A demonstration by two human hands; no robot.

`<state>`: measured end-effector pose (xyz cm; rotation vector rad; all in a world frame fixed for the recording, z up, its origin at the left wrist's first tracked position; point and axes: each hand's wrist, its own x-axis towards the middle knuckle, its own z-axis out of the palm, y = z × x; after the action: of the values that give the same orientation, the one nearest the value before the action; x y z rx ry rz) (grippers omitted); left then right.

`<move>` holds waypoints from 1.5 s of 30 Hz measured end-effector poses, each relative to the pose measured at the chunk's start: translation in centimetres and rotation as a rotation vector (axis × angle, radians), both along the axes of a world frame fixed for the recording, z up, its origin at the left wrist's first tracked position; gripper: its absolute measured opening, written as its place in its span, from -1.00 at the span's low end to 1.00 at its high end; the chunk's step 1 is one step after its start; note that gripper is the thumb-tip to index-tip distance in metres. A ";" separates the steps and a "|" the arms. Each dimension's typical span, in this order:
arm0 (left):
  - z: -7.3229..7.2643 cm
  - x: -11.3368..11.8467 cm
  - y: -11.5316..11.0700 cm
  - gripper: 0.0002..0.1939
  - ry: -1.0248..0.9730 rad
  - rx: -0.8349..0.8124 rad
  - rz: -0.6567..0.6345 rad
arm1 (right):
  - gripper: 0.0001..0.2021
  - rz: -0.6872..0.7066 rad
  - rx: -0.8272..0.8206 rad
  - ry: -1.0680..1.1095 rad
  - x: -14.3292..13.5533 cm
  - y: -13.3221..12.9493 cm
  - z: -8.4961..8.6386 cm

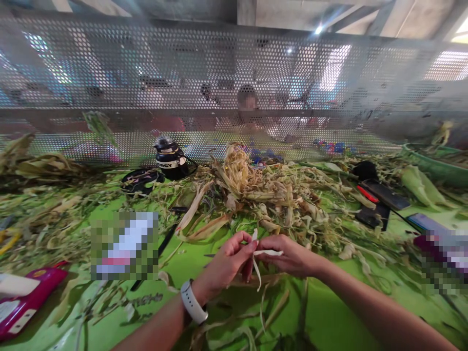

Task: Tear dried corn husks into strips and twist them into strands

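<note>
Pale corn husk strips (268, 253) stick out from between my two hands, one pointing up, one to the right and one hanging down. My left hand (234, 256), with a white watch band (192, 302) on its wrist, pinches the strips where they cross. From the right, my right hand (285, 252) meets it with fingers bent round the same strips. How the strips join is hidden behind the fingers. Beyond the hands lies a heap of dried corn husks (237, 170). Under them is a green tabletop (329, 307) with loose husk strips scattered about.
A perforated metal screen (183, 63) stands along the back, with people behind it. A black jar (170, 158) stands back left. Phones (386, 194) lie at the right, near a green basin (438, 163). A magenta device (32, 302) is at the left edge.
</note>
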<state>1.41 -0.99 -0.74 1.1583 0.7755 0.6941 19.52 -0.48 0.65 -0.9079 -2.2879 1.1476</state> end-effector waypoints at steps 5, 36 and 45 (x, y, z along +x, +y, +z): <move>-0.2 0.4 -0.3 -0.74 -0.025 0.095 0.254 | -0.67 -0.064 -0.052 0.039 -0.8 -0.1 -0.9; -0.7 0.7 -0.8 -0.78 0.046 0.170 0.429 | -0.67 -0.407 0.530 0.071 -2.3 -1.8 -2.1; -0.7 0.6 -0.6 -0.77 0.033 0.168 0.446 | -0.67 -0.396 0.448 0.118 -2.3 -1.6 -2.1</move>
<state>2.05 -1.62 -1.42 1.1598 1.0331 1.1295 17.18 -2.09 -1.49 -1.0147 -2.0238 0.4803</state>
